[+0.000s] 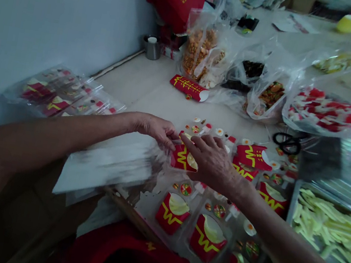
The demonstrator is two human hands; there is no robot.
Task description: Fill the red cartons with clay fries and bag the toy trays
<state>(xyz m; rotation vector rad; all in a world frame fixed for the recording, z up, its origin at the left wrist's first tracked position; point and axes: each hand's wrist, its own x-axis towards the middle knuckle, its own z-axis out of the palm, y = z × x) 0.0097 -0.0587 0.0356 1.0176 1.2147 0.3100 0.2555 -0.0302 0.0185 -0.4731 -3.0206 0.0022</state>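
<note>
My left hand [159, 131] is closed, thumb and fingers pressed together, at the left edge of a small red-and-yellow french fry box [182, 156]. Blurred clear plastic shows just below its fingertips; what exactly it pinches I cannot make out. Over the same box lies my right hand [213, 160], palm down with fingers stretched toward the left hand and touching the box. Yellowish fry pieces show in the box's opening. Beneath my left forearm is a stack of white sheets [109, 160], smeared by motion. More filled fry boxes [209, 239] sit in clear trays near my right hand.
Packed clear bags [63, 91] lie by the wall. Bags of orange pieces [198, 51] and red-and-white pieces [326, 110] stand behind, near black-handled scissors [287, 143]. A metal tray [292, 215] of pale fry pieces is at right. A red tub-like object [135, 262] is in front.
</note>
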